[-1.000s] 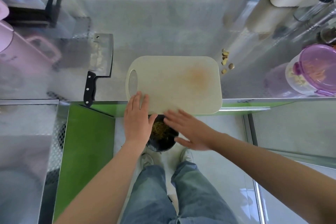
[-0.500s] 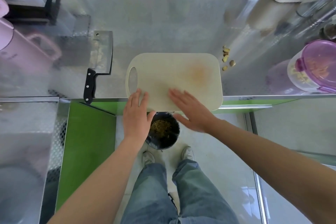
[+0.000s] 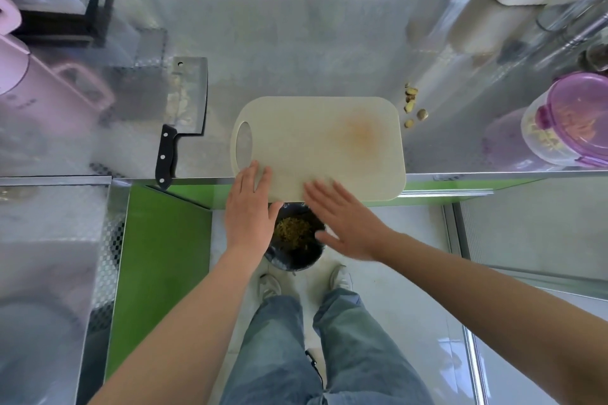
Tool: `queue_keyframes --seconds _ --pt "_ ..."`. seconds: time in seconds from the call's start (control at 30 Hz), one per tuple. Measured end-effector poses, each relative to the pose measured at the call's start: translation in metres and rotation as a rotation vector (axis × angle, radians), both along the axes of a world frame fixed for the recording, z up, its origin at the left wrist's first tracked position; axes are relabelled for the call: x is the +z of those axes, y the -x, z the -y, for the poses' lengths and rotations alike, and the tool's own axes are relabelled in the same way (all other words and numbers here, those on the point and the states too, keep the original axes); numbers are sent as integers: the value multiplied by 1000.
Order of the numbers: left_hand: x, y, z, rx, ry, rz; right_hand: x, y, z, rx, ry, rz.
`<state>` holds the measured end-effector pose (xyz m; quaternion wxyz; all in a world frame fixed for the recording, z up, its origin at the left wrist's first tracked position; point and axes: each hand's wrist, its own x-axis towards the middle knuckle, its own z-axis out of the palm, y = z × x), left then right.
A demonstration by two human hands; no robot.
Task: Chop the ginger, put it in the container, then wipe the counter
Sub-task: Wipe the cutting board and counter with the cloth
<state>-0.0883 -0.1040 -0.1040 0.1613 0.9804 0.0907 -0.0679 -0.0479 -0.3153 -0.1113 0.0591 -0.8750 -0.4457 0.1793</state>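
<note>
**Inspector:** What is the state of the hands?

**Assessor:** The left hand [image 3: 250, 207] lies flat on the near-left corner of the cutting board [image 3: 329, 141], fingers straight and close together, holding nothing. The right hand [image 3: 345, 223] is at the board's near edge, fingers spread wide and flat, the tips blurred. It grips nothing either.

**Inspector:** And where is the ginger?

**Assessor:** Pale chopped ginger [image 3: 543, 138] shows inside the purple-lidded container [image 3: 572, 122], well to the right of the board. Loose ginger pieces [image 3: 413, 107] lie on the counter [image 3: 296, 43] just off the board's far-right corner. Pale bits cling to the blade of the cleaver [image 3: 186, 108], left of the board.

**Inspector:** What are the hazards?

**Assessor:** Three, by judgement.
- **Board:** Its near edge overhangs the counter, above the black bin [image 3: 296, 253] below it. Only the flat left hand pins it, so a hard sweep by the right hand could tip or slide it off.
- **Cleaver:** Its handle reaches the counter edge left of the board. A careless forearm or a wiping pass could knock it down toward the feet.
- **Loose pieces:** Those off the far-right corner could be missed in the wipe, or swept into the bin if they belong in the container. Which applies cannot be told.
</note>
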Motion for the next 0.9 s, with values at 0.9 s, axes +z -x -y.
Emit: queue_keyframes --seconds 0.9 --pt "4 1 6 -20 -55 -14 10 -8 -15 -157 -34 17"
